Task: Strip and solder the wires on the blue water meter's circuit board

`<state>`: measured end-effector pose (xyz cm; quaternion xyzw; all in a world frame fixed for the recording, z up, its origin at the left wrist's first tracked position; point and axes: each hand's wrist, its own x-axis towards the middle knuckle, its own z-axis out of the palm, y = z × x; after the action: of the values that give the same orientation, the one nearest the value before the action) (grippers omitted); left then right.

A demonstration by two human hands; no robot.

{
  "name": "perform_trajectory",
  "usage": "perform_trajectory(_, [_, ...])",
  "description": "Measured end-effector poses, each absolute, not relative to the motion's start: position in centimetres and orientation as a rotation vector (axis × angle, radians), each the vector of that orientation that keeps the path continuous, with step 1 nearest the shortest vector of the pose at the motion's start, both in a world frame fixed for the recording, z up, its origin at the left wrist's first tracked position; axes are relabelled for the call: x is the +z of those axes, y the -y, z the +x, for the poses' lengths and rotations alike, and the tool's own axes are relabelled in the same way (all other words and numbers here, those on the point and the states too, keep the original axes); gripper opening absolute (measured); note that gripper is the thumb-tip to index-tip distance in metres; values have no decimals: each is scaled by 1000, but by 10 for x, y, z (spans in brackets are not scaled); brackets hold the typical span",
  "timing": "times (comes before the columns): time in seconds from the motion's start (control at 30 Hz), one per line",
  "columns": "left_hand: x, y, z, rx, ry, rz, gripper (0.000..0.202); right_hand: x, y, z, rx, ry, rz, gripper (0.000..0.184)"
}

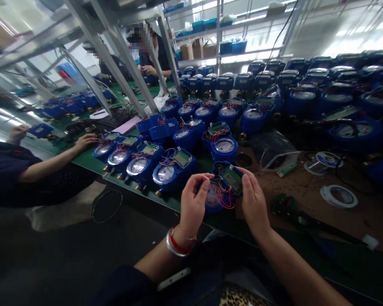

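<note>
Right now, in the head view, I have both hands on one blue meter (222,189) at the near edge of the bench (306,187). My left hand (193,204) cups the meter's left side, thumb and forefinger pinched together over the tangle of red wires (223,197). My right hand (253,202) holds the right side, fingers curled against the small green circuit board (232,178) that sits tilted on top. The meter's lid is off and its dial is partly hidden under the wires.

I judge this to be the wiring step: tucking or seating the wires and board into the open housing. The next move calls for a fine pinch from the left hand while the right keeps the board steady, since the wires are thin and crowded.

Behind the meter, more open meters (175,163) stand in rows, running away to the left and back. To the right of the meter lie a clear bag (274,157), a solder reel (325,159), a tape roll (338,196) and a dark hand tool (293,212), all apart from my hands. Left of the meter, a co-worker's hand (86,140) rests by other meters. Farther behind, another person (150,51) sits among metal struts (121,51). Nothing blocks my hands; only the neighbouring meters sit close.
</note>
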<state>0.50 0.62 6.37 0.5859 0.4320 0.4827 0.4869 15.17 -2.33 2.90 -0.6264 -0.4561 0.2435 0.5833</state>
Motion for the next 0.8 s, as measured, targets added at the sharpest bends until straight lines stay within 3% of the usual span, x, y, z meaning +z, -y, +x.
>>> perform_trajectory(0.5, [75,-29,-5,1170,-1004,1590,13,30,10,176,560,1296,-1385,41])
perform_trajectory(0.63, [74,-32,-5,1093,-1035,1573,15,20,-2,216,381,1179,-1529,39])
perform_trajectory(0.8, [81,-39,-4,1036,-1045,1589,13,-14,-37,247,239,1414,-1873,71])
